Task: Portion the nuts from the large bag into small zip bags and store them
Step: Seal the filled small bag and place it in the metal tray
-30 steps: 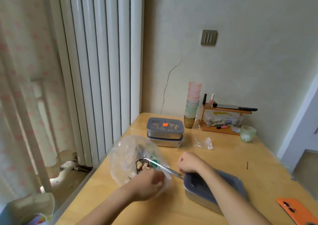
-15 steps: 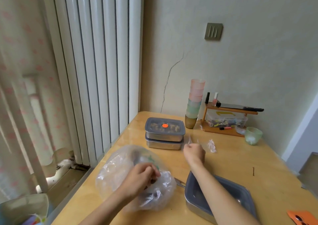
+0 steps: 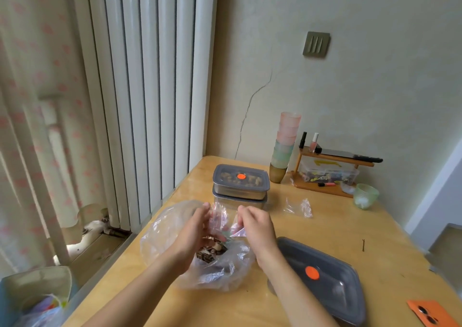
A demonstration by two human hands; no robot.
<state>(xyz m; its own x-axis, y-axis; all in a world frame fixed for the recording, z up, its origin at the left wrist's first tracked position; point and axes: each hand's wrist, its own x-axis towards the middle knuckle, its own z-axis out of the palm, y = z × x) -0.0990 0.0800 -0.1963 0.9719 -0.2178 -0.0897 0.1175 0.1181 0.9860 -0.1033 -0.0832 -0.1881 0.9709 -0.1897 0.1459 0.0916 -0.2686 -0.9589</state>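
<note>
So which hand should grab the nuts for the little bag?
Probably the left hand: it is directly above the nuts in the large bag, while the right hand pinches the small zip bag.

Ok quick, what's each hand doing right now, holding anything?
Left hand: pinching the left edge of the small zip bag.
Right hand: pinching its right edge, above the large bag.
</note>
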